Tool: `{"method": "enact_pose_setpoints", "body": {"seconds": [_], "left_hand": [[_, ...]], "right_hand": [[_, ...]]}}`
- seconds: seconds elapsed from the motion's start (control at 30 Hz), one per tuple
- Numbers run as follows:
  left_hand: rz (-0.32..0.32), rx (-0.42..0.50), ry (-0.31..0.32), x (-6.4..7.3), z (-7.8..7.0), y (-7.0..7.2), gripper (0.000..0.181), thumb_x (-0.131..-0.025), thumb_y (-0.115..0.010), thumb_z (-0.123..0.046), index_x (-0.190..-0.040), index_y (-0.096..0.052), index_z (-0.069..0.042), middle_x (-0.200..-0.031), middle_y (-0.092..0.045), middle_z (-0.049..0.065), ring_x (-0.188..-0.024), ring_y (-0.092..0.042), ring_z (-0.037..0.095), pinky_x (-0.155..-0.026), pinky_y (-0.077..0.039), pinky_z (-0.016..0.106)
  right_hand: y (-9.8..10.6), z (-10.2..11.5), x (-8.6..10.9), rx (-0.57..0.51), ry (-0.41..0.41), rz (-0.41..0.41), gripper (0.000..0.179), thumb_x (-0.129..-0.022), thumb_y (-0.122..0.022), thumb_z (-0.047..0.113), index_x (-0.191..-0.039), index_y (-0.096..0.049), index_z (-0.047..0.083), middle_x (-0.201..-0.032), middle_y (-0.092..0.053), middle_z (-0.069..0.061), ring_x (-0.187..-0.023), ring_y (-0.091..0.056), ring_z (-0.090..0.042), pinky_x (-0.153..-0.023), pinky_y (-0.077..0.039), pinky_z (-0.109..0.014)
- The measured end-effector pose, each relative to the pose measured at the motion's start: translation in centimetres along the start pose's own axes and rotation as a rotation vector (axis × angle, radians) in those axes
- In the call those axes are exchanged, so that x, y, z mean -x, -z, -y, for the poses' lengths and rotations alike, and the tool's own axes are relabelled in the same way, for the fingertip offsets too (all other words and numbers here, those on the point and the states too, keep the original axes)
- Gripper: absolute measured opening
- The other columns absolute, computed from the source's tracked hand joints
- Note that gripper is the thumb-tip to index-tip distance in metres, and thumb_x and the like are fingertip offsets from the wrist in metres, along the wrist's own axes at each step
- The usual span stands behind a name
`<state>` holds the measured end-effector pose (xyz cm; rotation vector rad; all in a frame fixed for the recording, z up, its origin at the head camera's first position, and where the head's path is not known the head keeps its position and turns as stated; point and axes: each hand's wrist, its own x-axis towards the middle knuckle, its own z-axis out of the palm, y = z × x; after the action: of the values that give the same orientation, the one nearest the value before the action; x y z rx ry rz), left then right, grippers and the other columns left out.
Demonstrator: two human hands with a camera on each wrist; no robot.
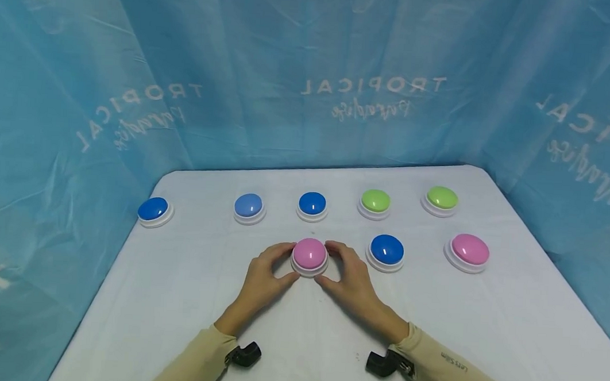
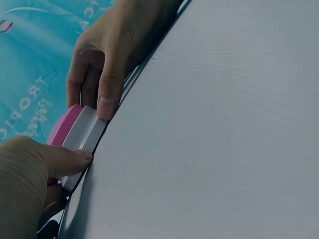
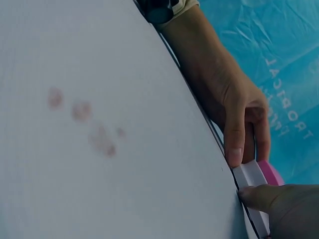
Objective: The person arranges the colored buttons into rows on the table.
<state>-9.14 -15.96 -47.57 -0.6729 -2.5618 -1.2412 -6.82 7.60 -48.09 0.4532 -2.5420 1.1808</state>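
A pink push button (image 1: 309, 254) with a round white base stands on the white table at the middle, between both hands. My left hand (image 1: 266, 275) grips the base's left side, thumb at the near edge and fingers at the far edge. From the right, my right hand (image 1: 351, 282) holds the same base with thumb and fingers. The left wrist view shows both thumbs at the white rim of the pink button (image 2: 77, 127). In the right wrist view, part of the pink button (image 3: 269, 172) is hidden behind a hand.
Just right of the hands sits a dark blue button (image 1: 387, 249), with another pink button (image 1: 470, 249) farther right. Along the back stand a light blue button (image 1: 248, 205), a blue button (image 1: 312, 203) and green buttons (image 1: 376, 201). Another blue button (image 1: 153, 209) lies near the left edge. Blue curtains (image 1: 268, 96) surround the table.
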Motion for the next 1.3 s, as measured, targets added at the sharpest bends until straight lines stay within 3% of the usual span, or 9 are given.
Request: {"method": "enact_pose_setpoints", "body": {"seconds": [0.47,0.7,0.93,1.3], "left_hand": [[0.045,-0.018,0.023,-0.8,-1.1,-1.6,0.064,-0.079,-0.093,-0.014,-0.138,-0.068,-0.009,-0.138,-0.071,0.009,-0.136,-0.062,0.029,-0.118,-0.046,0.049],[0.046,-0.037,0.056,-1.3,-1.8,-2.2,0.075,-0.080,-0.093,-0.015,-0.146,-0.060,-0.007,-0.150,-0.063,0.010,-0.145,-0.053,0.035,-0.119,-0.041,0.061],[0.031,0.003,0.067,-1.4,-1.7,-2.7,0.072,-0.079,-0.093,-0.013,-0.142,-0.062,-0.005,-0.144,-0.067,0.011,-0.144,-0.054,0.033,-0.121,-0.041,0.055],[0.035,0.015,0.070,-1.0,-1.9,-2.2,0.062,-0.082,-0.090,-0.012,-0.139,-0.065,-0.006,-0.142,-0.068,0.011,-0.140,-0.057,0.032,-0.119,-0.042,0.057]], "right_hand": [[1.1,-0.7,0.7,-0.010,-0.091,-0.005,0.085,-0.073,-0.098,0.018,-0.146,-0.056,0.004,-0.125,-0.067,-0.010,-0.114,-0.063,-0.026,-0.099,-0.056,-0.048],[1.9,-0.8,0.9,-0.005,-0.131,-0.001,0.084,-0.075,-0.097,0.018,-0.147,-0.054,0.006,-0.130,-0.066,-0.010,-0.115,-0.063,-0.026,-0.099,-0.057,-0.046],[2.3,-1.0,1.0,0.001,-0.138,0.002,0.084,-0.075,-0.097,0.018,-0.146,-0.055,0.005,-0.129,-0.066,-0.011,-0.114,-0.063,-0.026,-0.098,-0.057,-0.046],[1.9,-0.9,1.1,0.000,-0.126,-0.014,0.084,-0.074,-0.098,0.019,-0.145,-0.056,0.005,-0.130,-0.067,-0.010,-0.113,-0.064,-0.025,-0.096,-0.059,-0.045]]}}
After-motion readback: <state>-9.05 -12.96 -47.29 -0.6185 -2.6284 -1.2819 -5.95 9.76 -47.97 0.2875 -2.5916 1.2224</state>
